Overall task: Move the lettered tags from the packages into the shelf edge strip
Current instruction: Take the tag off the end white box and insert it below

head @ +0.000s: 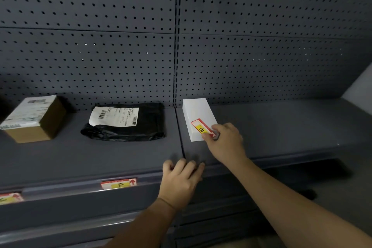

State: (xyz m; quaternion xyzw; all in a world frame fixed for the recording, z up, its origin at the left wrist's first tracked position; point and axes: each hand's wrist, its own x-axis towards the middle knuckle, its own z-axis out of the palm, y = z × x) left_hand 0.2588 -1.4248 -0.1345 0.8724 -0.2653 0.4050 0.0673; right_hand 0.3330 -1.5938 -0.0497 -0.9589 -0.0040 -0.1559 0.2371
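Observation:
A white box (196, 113) lies on the dark shelf (281, 127), right of the middle. On its near end rests a red, white and yellow tag (201, 127) marked G. My right hand (225, 139) pinches the tag's near right corner between thumb and fingers. My left hand (181, 179) rests flat on the shelf's front edge, fingers spread, holding nothing. The edge strip (80, 189) below the shelf front holds a tag marked F (118, 183) and a second tag (10, 197) at the far left.
A black plastic mailer (128, 129) with a white shipping label lies at the middle of the shelf. A brown cardboard box (34, 119) with a label sits at the left. Grey pegboard (181, 36) backs the shelf. Lower shelf fronts show below.

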